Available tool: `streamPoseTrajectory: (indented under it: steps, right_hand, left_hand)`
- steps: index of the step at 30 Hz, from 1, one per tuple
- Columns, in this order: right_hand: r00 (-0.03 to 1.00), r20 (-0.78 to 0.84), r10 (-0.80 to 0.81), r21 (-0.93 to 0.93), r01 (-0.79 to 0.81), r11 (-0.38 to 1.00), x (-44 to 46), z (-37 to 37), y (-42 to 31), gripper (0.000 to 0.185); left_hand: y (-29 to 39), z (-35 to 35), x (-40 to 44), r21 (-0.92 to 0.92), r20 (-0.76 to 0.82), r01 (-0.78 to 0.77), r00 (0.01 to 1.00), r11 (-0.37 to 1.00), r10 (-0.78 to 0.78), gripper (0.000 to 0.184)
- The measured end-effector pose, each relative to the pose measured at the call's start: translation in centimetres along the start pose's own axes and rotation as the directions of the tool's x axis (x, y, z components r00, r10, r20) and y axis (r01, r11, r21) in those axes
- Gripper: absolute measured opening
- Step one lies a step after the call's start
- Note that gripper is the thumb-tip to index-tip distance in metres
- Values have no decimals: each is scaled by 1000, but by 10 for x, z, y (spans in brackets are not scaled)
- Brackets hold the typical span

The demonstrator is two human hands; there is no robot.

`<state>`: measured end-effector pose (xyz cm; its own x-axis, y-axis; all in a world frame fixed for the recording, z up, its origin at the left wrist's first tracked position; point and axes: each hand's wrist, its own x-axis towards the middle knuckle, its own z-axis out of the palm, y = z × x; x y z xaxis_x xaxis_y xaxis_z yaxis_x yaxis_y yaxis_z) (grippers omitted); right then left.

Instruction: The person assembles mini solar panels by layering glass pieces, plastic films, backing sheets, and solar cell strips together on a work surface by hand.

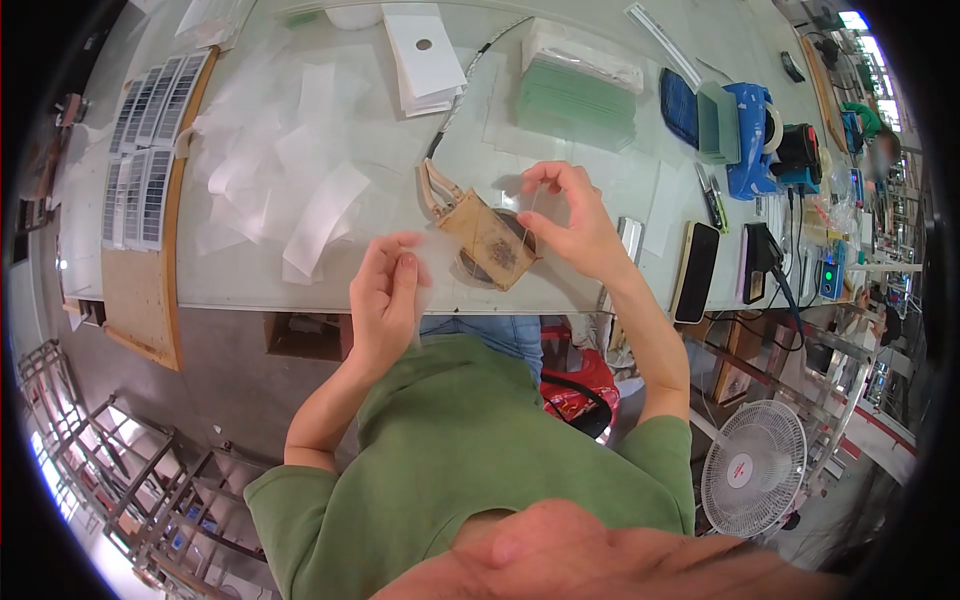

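Clock centred on the flat, tan, rectangular block with a stained face and two prongs point(487, 235), twelve toward the counter's far side. Block lying tilted near the front edge of the white counter point(560, 295), between both hands, prongs toward eleven. From the prongs, running up past twelve, a grey braided cable with dark sections point(468, 90).

At about eight, the left hand point(385, 295): fingers bent, drawn narrow around a thin, translucent, whitish film point(432, 268); exact grip too faint to tell. At about two, close to the block's right end, the right hand point(580, 225): thumb and forefinger curved toward each other with a narrow gap. Cannot tell about anything fine between the tips.

Toward ten, loosely overlapping translucent white sheets point(325, 215); farther out, dark, white-lined rectangular panels point(155, 130) on a brown board point(140, 295). Past eleven, stacked white cards with a round dark spot point(420, 65). Near one, a stack of greenish clear glass plates point(575, 105). Just past three, a black-screened phone point(695, 272).
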<state>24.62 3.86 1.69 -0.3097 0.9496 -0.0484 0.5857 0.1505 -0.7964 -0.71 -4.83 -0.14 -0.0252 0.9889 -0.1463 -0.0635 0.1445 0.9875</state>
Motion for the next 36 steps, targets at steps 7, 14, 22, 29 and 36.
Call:
streamPoseTrajectory:
  steps: [7,14,22,29,36]
  right_hand:
    - [988,152,33,667,-128,734,-20,-14,-9,37]
    - [968,169,-184,958,-118,260,-26,-13,5,43]
    - [969,198,-148,951,-153,270,-24,-19,2,44]
    - [935,210,286,684,-349,640,-14,-3,3,38]
    - [939,114,325,401,-343,850,-4,8,-2,39]
  left_hand:
    - [30,-9,-7,85,234,133,961,987,-149,26]
    - [43,-2,-8,1,444,-16,896,1000,14,41]
    - [42,0,-13,-4,392,37,919,999,-33,24]
    - [27,-12,-4,-133,-31,50,998,990,-54,25]
    - [25,-9,-6,-99,13,43,999,994,-42,25]
